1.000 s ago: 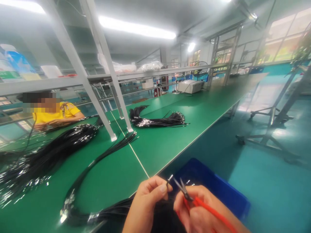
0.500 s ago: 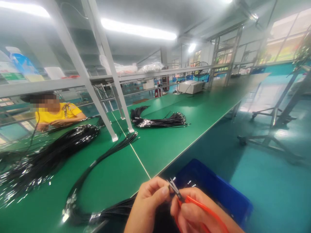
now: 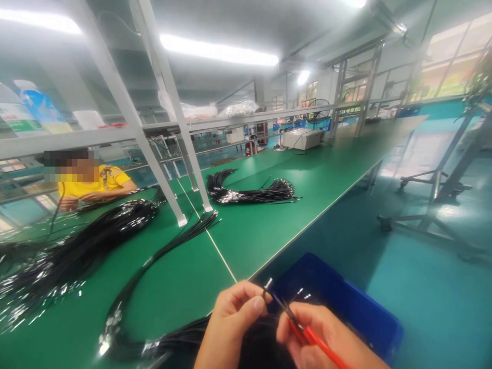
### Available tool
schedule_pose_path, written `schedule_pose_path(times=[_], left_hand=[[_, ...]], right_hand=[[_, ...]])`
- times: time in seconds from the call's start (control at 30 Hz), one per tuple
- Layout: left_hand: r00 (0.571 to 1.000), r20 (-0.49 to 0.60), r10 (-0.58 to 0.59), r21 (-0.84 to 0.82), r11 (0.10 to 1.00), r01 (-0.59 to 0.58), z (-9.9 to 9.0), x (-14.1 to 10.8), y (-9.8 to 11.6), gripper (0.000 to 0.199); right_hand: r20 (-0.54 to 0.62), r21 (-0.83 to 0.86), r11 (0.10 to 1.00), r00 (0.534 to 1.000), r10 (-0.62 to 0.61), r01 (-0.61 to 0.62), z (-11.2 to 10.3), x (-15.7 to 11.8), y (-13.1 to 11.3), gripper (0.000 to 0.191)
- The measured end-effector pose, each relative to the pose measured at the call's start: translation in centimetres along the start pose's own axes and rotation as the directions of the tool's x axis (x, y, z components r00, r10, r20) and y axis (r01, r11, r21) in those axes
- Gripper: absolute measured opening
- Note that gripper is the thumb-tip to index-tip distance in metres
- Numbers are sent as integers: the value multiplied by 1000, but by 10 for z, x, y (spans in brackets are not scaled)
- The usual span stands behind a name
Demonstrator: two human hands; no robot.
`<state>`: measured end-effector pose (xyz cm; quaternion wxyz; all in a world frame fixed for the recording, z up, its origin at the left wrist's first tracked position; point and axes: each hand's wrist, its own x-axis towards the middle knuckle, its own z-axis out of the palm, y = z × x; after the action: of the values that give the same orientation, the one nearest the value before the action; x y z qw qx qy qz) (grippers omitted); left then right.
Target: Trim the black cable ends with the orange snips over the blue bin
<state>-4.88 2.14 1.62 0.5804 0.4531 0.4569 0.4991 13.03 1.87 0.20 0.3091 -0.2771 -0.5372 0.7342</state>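
Note:
My left hand (image 3: 234, 318) is closed in a pinch on a black cable (image 3: 266, 292); its pale, shiny tip sticks up past the fingertips. In my right hand (image 3: 319, 328) is a pair of scissors (image 3: 311, 335) with red handles, its dark blades pointing up and left. Those blades sit just to the right of the cable end, apart from it. A bundle of black cables (image 3: 184, 330) curves over the green table and passes behind my left wrist. Where the held cable runs below my hand is hidden.
Below my hands stands a blue bin (image 3: 357, 302) with small shiny pieces in it. More black cable bundles (image 3: 253, 193) lie on the green table (image 3: 215, 282). Metal shelf posts (image 3: 169, 184) rise from it. Across the table sits a person in yellow (image 3: 115, 179); a wheeled metal frame (image 3: 434, 205) stands right.
The scissors have moved right and down, away from the cable end, and their blades look closer together. The cable's pale tip now shows clearly above my left fingers, which have barely moved.

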Motion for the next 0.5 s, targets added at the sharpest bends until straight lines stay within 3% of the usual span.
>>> schedule_pose_path(times=[0.07,0.13,0.17,0.23,0.3,0.33,0.4,0.5], left_hand=[[996,-27,80,100,992,-77,-1,-1,-1,16],[960,-50,277,293,922,-251,3,-3,-2,10],[913,-37,406,409,840,-356,6,-5,-2,8],[758,39,651,609,586,-534,13,-8,-3,10],[588,150,795,716,323,-619,21,-10,-4,16],[524,193,829,743,226,-630,23,-11,-4,17],[458,253,852,771,109,-628,26,-11,-5,17],[428,273,862,782,60,-620,27,-8,-9,15]], right_hand=[[-107,100,991,991,-83,93,1,-3,-2,50],[-251,208,959,958,-140,194,2,-4,-2,40],[-310,253,938,938,-156,239,2,-4,-2,35],[-397,305,903,902,-168,302,1,-5,-2,25],[-444,329,883,880,-168,335,0,-6,-3,18],[-464,336,875,870,-167,347,-1,-7,-3,16],[-503,340,864,848,-167,372,-2,-10,-3,15],[-527,313,866,829,-184,391,-5,-12,-3,17]])
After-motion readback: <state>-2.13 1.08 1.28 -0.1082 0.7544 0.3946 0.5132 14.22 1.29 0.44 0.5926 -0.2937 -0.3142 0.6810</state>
